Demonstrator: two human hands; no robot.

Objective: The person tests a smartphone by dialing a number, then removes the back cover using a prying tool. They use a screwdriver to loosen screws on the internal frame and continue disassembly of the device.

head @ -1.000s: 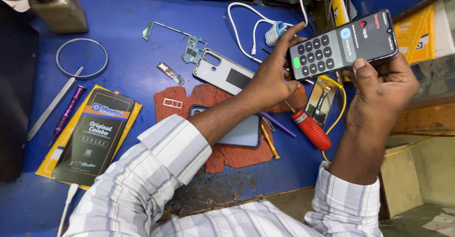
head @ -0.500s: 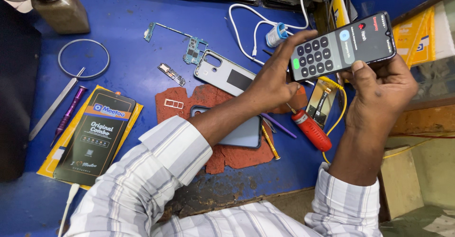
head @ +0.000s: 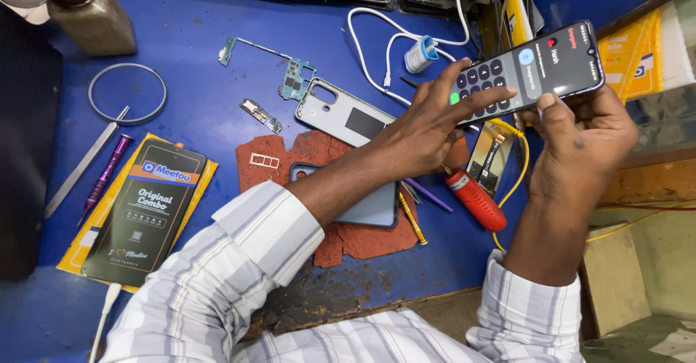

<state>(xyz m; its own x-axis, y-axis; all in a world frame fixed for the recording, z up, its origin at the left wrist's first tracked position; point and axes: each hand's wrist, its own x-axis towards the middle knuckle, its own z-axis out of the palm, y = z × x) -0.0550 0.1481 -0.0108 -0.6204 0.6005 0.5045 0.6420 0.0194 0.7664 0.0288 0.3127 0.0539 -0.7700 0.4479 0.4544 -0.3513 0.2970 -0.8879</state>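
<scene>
Blue bench (head: pixel 203 36) fills most of the frame, paint worn off along its lower edge near centre. Top edge cuts off a row of dark trays and yellow packets, can't make out what's in them. Dark slab at far left is cropped, unclear what it is.

Boxed replacement screen pack (head: pixel 141 214), black on yellow card, lies lower left. A red-brown work mat (head: pixel 362 240) sits at centre, partly under the left forearm, w/ a blue-grey phone body (head: pixel 373 211) on it, mostly hidden by the same arm. Grey phone back cover (head: pixel 348 116) lies just above the mat, its right end covered by the left hand.

Smartphone (head: pixel 540 69) is held up in the upper right of the frame, above the bench, tilted, screen lit w/ a dial keypad and a red button; its right corner nearly reaches the yellow packets behind.

Right hand (head: pixel 587 138) wraps the phone from below, thumb on the lower screen edge, firm grip. Left hand (head: pixel 435 127) holds nothing, fingers spread, index tip touching the keypad.

Smaller bits: red-handled screwdriver (head: pixel 475 200) below the hands, white charger cable (head: pixel 391 44) upper centre, small circuit board (head: pixel 293 80), metal ring (head: pixel 127 93) and tweezers (head: pixel 83 163) at left.
</scene>
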